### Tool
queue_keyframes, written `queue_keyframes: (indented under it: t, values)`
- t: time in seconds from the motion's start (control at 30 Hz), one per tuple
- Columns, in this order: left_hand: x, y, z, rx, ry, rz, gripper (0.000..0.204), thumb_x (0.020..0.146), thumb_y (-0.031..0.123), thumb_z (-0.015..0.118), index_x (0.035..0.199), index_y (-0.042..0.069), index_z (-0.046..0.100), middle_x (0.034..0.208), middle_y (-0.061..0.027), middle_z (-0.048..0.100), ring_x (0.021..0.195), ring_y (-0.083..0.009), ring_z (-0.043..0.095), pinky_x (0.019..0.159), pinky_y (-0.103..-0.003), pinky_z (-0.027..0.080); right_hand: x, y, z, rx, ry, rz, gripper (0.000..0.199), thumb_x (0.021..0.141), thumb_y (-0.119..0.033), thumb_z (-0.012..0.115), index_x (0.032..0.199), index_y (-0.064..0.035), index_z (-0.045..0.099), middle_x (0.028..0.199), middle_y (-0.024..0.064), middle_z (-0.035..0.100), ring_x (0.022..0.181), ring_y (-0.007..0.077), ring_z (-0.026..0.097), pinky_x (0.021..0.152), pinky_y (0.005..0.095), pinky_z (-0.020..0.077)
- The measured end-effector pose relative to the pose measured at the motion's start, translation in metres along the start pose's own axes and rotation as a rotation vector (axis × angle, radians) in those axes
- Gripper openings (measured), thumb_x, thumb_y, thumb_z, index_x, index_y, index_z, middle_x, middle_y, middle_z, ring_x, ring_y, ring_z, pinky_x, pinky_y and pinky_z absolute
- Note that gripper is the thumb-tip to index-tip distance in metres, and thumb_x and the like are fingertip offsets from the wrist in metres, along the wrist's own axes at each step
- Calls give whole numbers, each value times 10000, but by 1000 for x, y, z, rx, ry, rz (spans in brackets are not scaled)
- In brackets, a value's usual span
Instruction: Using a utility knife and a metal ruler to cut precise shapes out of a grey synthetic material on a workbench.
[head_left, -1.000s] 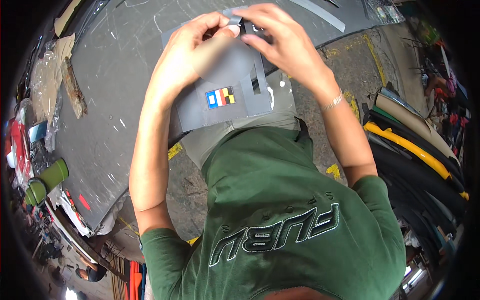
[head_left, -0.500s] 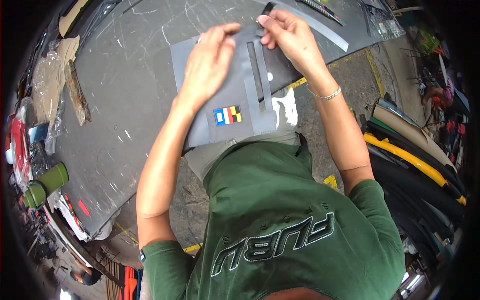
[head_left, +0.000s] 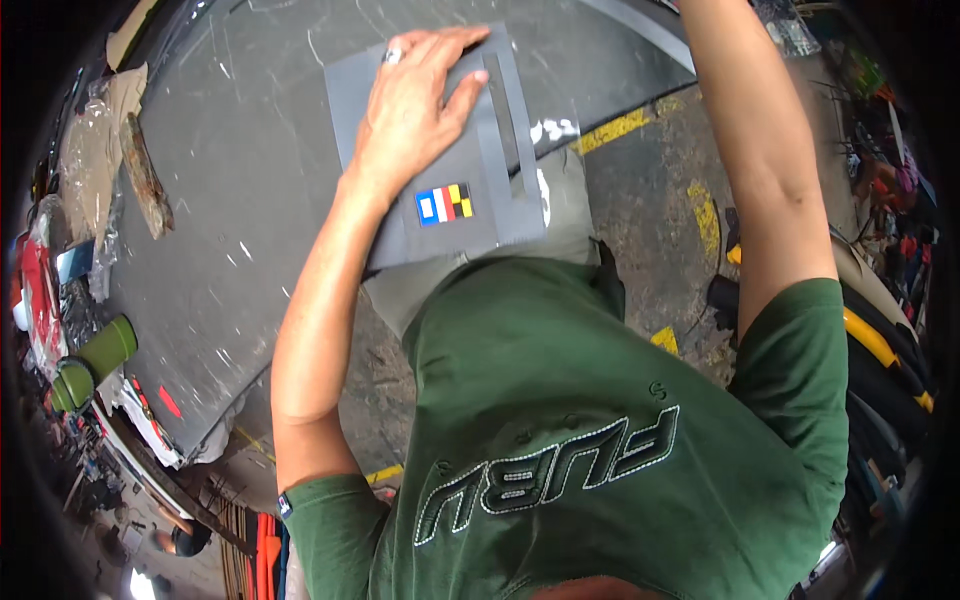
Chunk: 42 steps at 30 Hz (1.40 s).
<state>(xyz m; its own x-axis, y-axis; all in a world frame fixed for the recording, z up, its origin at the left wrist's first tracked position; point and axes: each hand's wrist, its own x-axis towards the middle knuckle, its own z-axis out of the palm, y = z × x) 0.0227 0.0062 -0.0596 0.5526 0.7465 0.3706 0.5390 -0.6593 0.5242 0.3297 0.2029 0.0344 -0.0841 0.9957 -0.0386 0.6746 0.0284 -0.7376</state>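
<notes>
My left hand (head_left: 412, 112) lies spread on a flat grey sheet panel (head_left: 460, 235), thumb and fingers apart, with a ring on one finger. The panel rests on the dark tabletop, and its near edge reaches over to my lap. A small patch (head_left: 443, 205) of coloured blocks in blue, white, red, yellow and black sits near its lower edge. Along the panel's right side runs a long narrow slot (head_left: 504, 115). My right arm stretches up and out past the top edge, so my right hand is hidden from view.
The scratched dark table (head_left: 240, 300) spreads to the left, with a pale strip (head_left: 640, 25) at its far right. A wooden stick (head_left: 146, 178), plastic wrapping and a green cylindrical case (head_left: 95, 362) lie on the left. Rolls of material (head_left: 870, 335) stand at the right.
My right hand has let go of the slot's far end and moved up and right, out of view. The panel has turned slightly, and my left hand has flattened on it.
</notes>
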Motion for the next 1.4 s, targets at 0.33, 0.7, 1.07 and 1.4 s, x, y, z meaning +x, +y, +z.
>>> queue_keyframes:
  t: [0.33, 0.7, 1.07, 1.4]
  values:
    - [0, 13, -3, 151, -112, 39, 392, 952, 229, 683, 1306, 64, 661, 1388, -186, 596, 1375, -424, 482, 1168, -507, 380, -271, -4, 84, 348, -155, 65, 414, 1016, -416, 669, 785, -75, 699, 713, 3, 683, 569, 54, 611, 488, 213, 426]
    - [-10, -22, -39, 800, -80, -302, 631, 1034, 592, 488, 1391, 89, 625, 1451, -165, 583, 1359, -393, 525, 1093, -483, 449, -332, 18, 111, 322, -255, 277, 308, 1003, -308, 706, 986, -1, 717, 843, 8, 681, 751, 76, 629, 633, 244, 513]
    - [-41, -16, -57, 173, -7, -157, 355, 999, 254, 667, 1293, 56, 686, 1265, -140, 671, 1191, -345, 613, 1007, -424, 496, -208, 41, 61, -335, 346, 1, 384, 1017, -271, 668, 1324, -39, 659, 780, -36, 594, 687, 74, 521, 651, 244, 444]
    - [-15, 7, -25, 216, -8, -161, 284, 945, 290, 718, 1117, 72, 781, 997, -96, 685, 924, -322, 679, 833, -427, 554, -176, 32, 57, -410, 273, 132, 639, 923, -383, 697, 1425, -13, 556, 844, 249, 697, 806, 410, 685, 745, 488, 526]
